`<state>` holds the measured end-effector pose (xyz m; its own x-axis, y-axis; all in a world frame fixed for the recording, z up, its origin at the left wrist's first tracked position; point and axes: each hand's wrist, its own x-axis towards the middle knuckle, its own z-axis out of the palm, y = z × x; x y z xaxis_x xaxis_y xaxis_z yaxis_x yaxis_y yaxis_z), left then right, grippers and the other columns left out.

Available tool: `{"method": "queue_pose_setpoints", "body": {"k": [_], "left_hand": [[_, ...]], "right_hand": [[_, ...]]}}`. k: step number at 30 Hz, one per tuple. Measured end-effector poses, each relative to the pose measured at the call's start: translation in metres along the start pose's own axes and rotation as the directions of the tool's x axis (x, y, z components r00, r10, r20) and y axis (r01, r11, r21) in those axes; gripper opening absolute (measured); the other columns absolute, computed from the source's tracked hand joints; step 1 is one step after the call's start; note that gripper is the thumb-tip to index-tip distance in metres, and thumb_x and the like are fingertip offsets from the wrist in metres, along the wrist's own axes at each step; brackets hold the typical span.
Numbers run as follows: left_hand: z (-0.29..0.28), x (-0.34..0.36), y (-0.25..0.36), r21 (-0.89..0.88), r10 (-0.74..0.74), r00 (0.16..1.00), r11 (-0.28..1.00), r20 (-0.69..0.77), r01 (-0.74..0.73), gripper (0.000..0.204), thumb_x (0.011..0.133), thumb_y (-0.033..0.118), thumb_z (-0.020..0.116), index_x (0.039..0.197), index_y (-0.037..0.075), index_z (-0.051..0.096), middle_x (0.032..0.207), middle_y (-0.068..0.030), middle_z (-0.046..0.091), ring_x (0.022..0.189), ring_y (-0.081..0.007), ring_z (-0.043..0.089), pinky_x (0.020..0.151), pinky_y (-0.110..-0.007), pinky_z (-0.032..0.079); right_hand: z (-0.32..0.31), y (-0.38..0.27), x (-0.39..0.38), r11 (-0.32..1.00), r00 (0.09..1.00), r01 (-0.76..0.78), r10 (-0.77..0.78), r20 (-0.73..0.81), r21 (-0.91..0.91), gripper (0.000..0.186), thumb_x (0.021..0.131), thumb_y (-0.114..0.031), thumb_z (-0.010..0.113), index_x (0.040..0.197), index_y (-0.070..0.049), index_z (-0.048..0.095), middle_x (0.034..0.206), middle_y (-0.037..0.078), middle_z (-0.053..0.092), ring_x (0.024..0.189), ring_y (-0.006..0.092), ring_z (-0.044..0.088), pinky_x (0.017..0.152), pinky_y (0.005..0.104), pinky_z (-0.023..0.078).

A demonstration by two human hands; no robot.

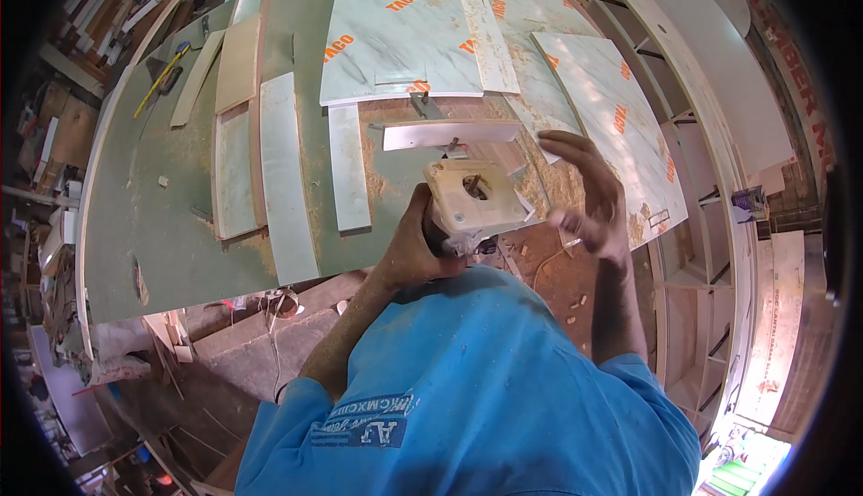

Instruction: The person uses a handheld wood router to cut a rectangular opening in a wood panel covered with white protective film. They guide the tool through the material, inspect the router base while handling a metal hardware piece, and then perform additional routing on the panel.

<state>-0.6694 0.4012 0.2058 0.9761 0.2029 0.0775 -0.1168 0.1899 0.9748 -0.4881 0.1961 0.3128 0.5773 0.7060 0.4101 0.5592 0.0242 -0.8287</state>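
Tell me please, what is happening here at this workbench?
A person in a blue shirt stands at a green workbench strewn with sawdust, laminate sheets and narrow strips. The left hand grips a small power tool from below, its square pale base plate turned up toward the camera. The right hand is at the tool's right edge, fingers curled near the plate. The tool is held above the bench edge, not on any sheet.

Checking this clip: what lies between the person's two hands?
In the head view, a pale square-based power tool sits between them, base upturned: the left hand grips its body from below, and the right hand has fingers at its right edge.
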Motion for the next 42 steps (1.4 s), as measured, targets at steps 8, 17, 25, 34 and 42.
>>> {"method": "queue_pose_setpoints", "body": {"k": [8, 17, 25, 34, 42], "left_hand": [[0.009, 0.006, -0.010, -0.020, -0.014, 0.999, 1.000, 0.040, 0.015, 0.098, 0.067, 0.013, 0.090, 0.146, 0.002, 0.033, 0.138, -0.0167, 0.054, 0.130, -0.0260, 0.056, 0.109, -0.040, 0.048], [0.009, 0.002, 0.003, 0.037, -0.064, 0.996, 0.997, 0.054, 0.062, 0.107, 0.067, 0.014, 0.088, 0.154, 0.005, 0.028, 0.143, -0.0165, 0.051, 0.135, -0.0279, 0.053, 0.113, -0.043, 0.046], [0.005, 0.008, 0.000, 0.086, -0.079, 0.993, 0.994, 0.089, 0.071, 0.110, 0.062, 0.019, 0.089, 0.153, 0.005, 0.028, 0.140, -0.0150, 0.055, 0.132, -0.0291, 0.057, 0.111, -0.045, 0.049], [0.006, 0.012, 0.019, 0.236, -0.113, 0.974, 0.969, 0.194, 0.066, 0.110, 0.067, 0.021, 0.087, 0.156, 0.002, 0.024, 0.141, -0.0190, 0.056, 0.132, -0.0295, 0.057, 0.113, -0.043, 0.047], [0.016, 0.015, 0.013, 0.025, -0.174, 0.981, 0.985, 0.080, 0.173, 0.107, 0.066, 0.022, 0.087, 0.153, 0.005, 0.026, 0.140, -0.0160, 0.053, 0.130, -0.0292, 0.058, 0.109, -0.045, 0.051]], "right_hand": [[0.030, -0.021, 0.009, 0.955, 0.900, 0.194, -0.083, 0.428, -0.223, 0.100, 0.065, -0.054, 0.092, 0.142, 0.000, 0.060, 0.140, 0.021, 0.057, 0.134, 0.0378, 0.054, 0.113, 0.0489, 0.044], [0.034, -0.024, 0.016, 0.973, 0.889, 0.180, -0.099, 0.447, -0.143, 0.090, 0.066, -0.045, 0.095, 0.138, -0.002, 0.064, 0.133, 0.019, 0.058, 0.127, 0.0350, 0.056, 0.108, 0.0479, 0.046], [0.040, -0.017, 0.012, 0.989, 0.911, 0.113, -0.064, 0.407, -0.098, 0.088, 0.064, -0.042, 0.097, 0.137, -0.005, 0.066, 0.131, 0.016, 0.059, 0.127, 0.0330, 0.055, 0.109, 0.0471, 0.044], [0.038, -0.021, 0.014, 0.989, 0.916, 0.090, -0.036, 0.400, -0.118, 0.085, 0.065, -0.037, 0.097, 0.137, -0.005, 0.066, 0.130, 0.016, 0.059, 0.126, 0.0319, 0.056, 0.109, 0.0466, 0.044], [0.032, -0.015, 0.020, 0.993, 0.937, 0.043, -0.001, 0.348, -0.114, 0.083, 0.064, -0.038, 0.098, 0.134, -0.005, 0.068, 0.125, 0.014, 0.058, 0.123, 0.0318, 0.056, 0.109, 0.0463, 0.044]]}}
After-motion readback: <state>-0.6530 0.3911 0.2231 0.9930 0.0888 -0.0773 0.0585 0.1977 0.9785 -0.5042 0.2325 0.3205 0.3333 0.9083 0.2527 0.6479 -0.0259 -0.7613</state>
